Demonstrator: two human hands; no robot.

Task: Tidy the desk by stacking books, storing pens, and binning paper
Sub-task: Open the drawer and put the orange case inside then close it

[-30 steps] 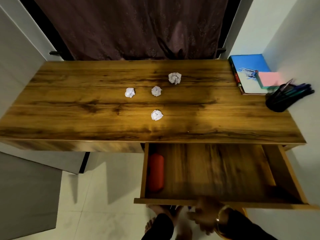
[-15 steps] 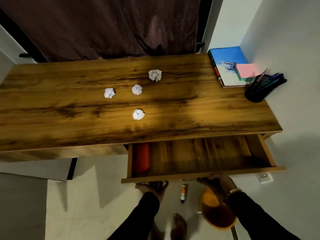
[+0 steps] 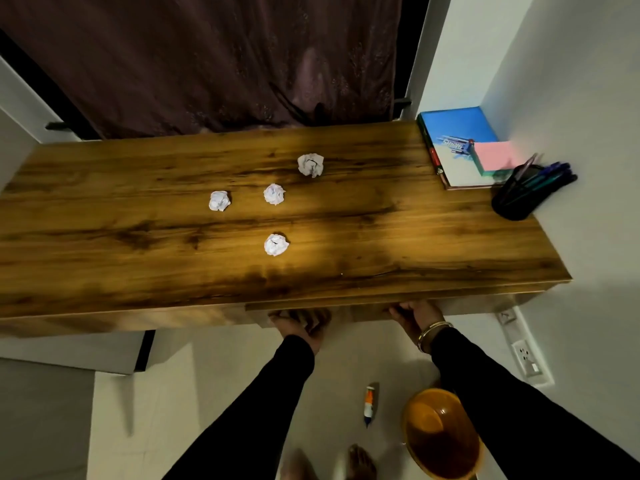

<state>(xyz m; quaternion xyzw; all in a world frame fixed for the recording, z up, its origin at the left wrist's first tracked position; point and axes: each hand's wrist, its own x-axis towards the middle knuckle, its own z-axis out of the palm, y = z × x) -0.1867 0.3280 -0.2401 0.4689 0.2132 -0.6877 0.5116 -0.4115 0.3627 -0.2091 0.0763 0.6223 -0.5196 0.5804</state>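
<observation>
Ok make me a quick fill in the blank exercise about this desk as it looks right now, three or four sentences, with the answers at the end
1. The number of crumpled paper balls lying on the wooden desk is ____.
2. The pink sticky-note pad rests on top of the ____.
3. The pens stand in a black ____ beside the white wall.
4. The left hand and the right hand are both at the front of the ____ under the desktop.

Missing words: four; book stack; holder; drawer
</observation>
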